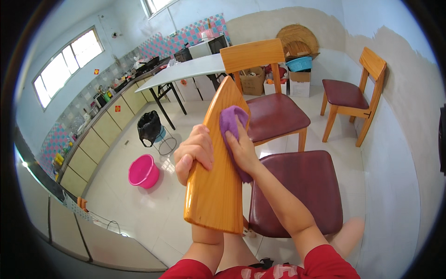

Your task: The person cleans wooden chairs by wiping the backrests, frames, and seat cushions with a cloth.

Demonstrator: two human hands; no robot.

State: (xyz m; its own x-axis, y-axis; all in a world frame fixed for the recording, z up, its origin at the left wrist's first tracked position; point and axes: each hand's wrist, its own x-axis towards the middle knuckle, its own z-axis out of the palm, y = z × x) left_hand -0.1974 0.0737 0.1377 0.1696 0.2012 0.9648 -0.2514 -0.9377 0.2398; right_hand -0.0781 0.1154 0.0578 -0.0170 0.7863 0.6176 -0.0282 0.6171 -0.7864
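Right before me rises the wooden backrest [217,195] of a chair, its glossy yellow-brown face toward me. My left hand [195,153] grips it by the left edge, fingers curled over the front. A purple cloth [230,118] lies against the right part of the backrest, bunched under my right hand [242,146], with one end hanging down the right edge. The dark red padded seat [296,193] of the chair extends to the right, partly hidden behind my right forearm.
A second chair [275,115] stands just beyond, and a third [348,94] is by the right wall. A pink basin [143,171] and a black bag [149,125] on a stand are on the tiled floor to the left. Behind them are a folding table [188,71] and kitchen cabinets [101,143].
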